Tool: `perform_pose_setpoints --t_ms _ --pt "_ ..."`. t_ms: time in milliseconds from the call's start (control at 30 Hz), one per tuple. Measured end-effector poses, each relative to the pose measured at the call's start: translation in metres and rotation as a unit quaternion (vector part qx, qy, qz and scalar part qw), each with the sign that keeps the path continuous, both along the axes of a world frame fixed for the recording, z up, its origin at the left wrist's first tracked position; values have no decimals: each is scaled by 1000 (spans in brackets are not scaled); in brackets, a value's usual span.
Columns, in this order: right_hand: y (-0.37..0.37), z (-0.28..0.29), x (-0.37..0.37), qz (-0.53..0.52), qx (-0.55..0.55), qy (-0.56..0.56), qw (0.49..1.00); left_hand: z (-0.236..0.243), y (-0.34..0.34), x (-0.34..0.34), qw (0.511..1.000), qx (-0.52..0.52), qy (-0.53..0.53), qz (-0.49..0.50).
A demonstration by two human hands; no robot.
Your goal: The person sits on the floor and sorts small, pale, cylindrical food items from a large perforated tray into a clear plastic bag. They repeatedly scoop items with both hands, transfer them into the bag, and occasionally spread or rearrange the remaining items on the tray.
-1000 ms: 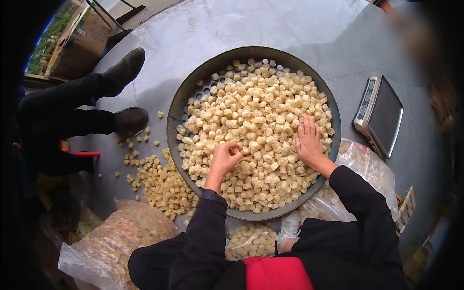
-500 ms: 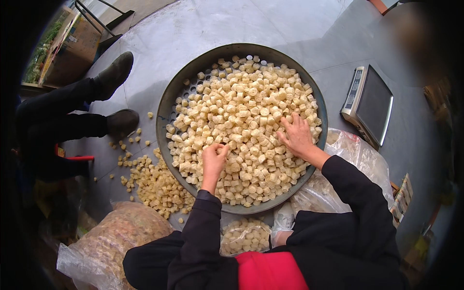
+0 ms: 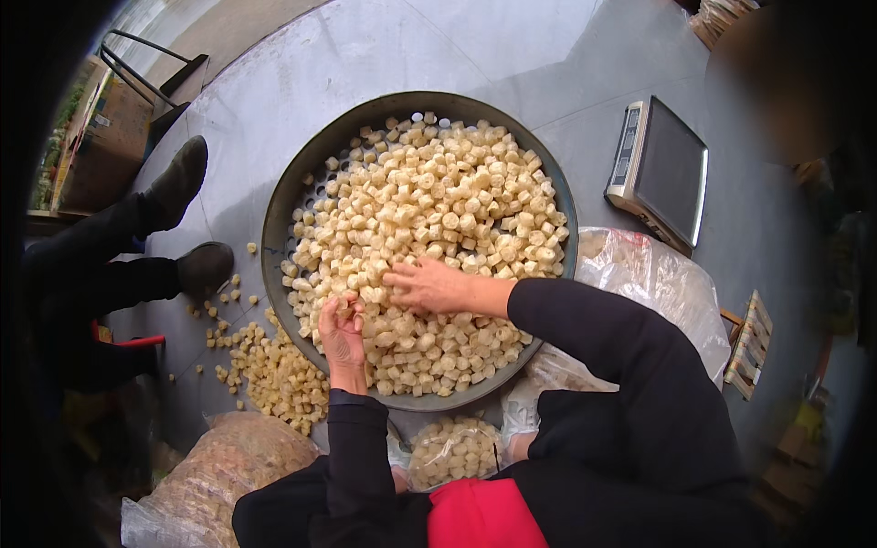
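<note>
A big round dark sieve pan [image 3: 274, 239] with holes in its base holds a heap of pale yellow, stubby cylinders that look like dried scallops [image 3: 457, 205]. Over the pan's near left part, my left hand [image 3: 342, 336] is turned partly palm up, its curled fingers closed round what looks like one dried scallop. My right hand [image 3: 427, 286] reaches across the middle of the heap from the right. Its fingers are stretched out and a little apart, touching the dried scallops, with the fingertips partly hidden among them.
More dried scallops [image 3: 274, 370] lie spilled on the floor, left of the pan. A filled plastic bag [image 3: 228, 457] stands at lower left, a smaller bag [image 3: 454, 452] between my legs, another bag [image 3: 662, 279] at right. A scale [image 3: 667, 173] stands beyond it. Another person's shoes [image 3: 206, 267] are at left.
My right hand has moved left from the heap's right side to its middle, nearer my left hand. The left hand has turned its palm upward. The whole view has shifted a little.
</note>
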State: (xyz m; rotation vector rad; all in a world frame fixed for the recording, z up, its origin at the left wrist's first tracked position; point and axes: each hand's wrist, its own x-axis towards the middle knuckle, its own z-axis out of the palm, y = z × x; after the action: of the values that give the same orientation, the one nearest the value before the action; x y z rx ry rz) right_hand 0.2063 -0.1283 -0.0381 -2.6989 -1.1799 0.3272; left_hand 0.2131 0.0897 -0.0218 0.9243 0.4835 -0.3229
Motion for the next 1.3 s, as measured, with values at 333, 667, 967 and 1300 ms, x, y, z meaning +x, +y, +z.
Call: perform_pose_setpoints --t_ms 333,667,967,1300 --pt "-88 31 -6 -224 177 -111 952 27 -50 -35 867 65 21 -494" --pt "-155 74 -101 -365 189 268 871 6 -94 -88 619 443 -339 -553" --pt "-114 34 -138 -271 -97 106 952 10 -111 -119 454 600 -383 -535" --pt "-118 42 -129 -347 45 185 918 7 -96 -90 535 614 -316 -486"
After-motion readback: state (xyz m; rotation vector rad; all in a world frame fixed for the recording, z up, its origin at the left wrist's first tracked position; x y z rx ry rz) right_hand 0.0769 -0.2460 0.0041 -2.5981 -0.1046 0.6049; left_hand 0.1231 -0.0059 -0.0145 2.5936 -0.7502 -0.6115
